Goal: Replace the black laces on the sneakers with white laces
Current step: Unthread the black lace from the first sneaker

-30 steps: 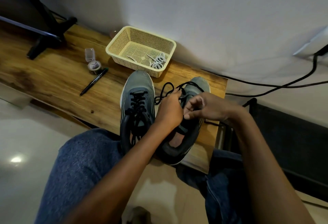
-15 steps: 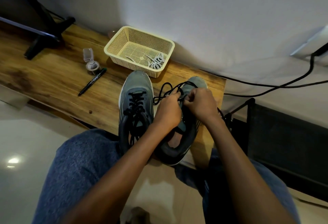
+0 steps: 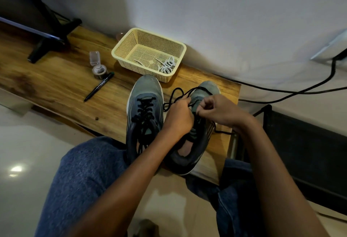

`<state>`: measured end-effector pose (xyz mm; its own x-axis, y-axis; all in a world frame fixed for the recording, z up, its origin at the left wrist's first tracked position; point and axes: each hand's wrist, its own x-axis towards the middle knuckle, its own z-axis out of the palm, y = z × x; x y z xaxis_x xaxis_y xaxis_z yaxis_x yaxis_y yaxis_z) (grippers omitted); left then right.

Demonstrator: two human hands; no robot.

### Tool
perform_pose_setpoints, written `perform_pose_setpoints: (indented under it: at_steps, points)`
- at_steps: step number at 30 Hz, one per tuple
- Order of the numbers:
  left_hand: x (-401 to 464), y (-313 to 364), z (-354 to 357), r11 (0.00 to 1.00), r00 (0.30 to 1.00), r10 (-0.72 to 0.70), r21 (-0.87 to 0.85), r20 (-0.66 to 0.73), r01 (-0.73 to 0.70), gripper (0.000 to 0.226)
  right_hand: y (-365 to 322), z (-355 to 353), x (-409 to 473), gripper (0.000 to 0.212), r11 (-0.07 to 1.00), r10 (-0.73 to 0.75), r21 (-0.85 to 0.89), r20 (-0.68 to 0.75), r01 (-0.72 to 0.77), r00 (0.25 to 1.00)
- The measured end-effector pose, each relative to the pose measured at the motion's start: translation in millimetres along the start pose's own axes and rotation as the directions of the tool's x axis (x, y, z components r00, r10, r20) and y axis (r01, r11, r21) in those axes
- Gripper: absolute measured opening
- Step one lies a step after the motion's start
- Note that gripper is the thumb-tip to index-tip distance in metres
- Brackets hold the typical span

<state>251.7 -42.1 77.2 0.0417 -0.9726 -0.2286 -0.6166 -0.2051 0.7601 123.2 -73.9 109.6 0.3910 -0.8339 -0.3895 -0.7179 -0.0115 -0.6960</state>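
Two grey sneakers stand side by side on the wooden bench (image 3: 56, 86). The left sneaker (image 3: 144, 109) is fully threaded with its black lace. Over the right sneaker (image 3: 199, 143) both hands meet. My left hand (image 3: 179, 118) grips the loosened black lace (image 3: 174, 96), which loops out past the toe. My right hand (image 3: 219, 111) pinches the same lace at the eyelets, fingers curled. Another strand trails off to the right of the shoe. The white laces (image 3: 167, 66) lie coiled in the cream basket (image 3: 129, 43).
A black marker (image 3: 99, 86) and a small clear container (image 3: 97, 66) lie on the bench left of the basket. A black stand foot (image 3: 48, 43) sits at the far left. Black cables (image 3: 300, 90) run along the wall on the right. My knees are below the bench.
My right hand has moved in from the right and closed its fingers on the lace over the right sneaker. The left hand has stayed on the lace.
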Motion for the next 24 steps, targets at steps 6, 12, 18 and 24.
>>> perform_pose_setpoints:
  at_steps: [6, 12, 18, 24]
  points:
    - [3.3, -1.9, 0.2, 1.000, 1.000, 0.009, -0.012, -0.005, -0.009, 0.027, -1.4, -8.3, 2.8, 0.009, 0.923, 0.194, 0.383, -0.411, -0.024, 0.891]
    - [5.5, -3.8, 1.6, 1.000, 1.000, -0.003, 0.016, -0.028, 0.004, 0.025, 3.0, -15.7, 2.2, 0.005, 0.829, 0.336, 0.539, -0.692, 0.147, 0.639]
    - [5.1, -1.1, -2.1, 0.998, 0.995, -0.055, -0.036, -0.080, 0.052, 0.049, 29.4, -10.0, 10.0, 0.023, 0.968, 0.250, 0.187, -0.645, -0.169, 0.722]
    - [8.9, -4.1, 1.1, 0.966, 0.982, -0.184, -0.176, 0.045, 0.189, 0.063, 32.5, 1.1, 15.4, 0.054, 0.951, 0.310, 0.120, -0.313, -0.286, 0.898]
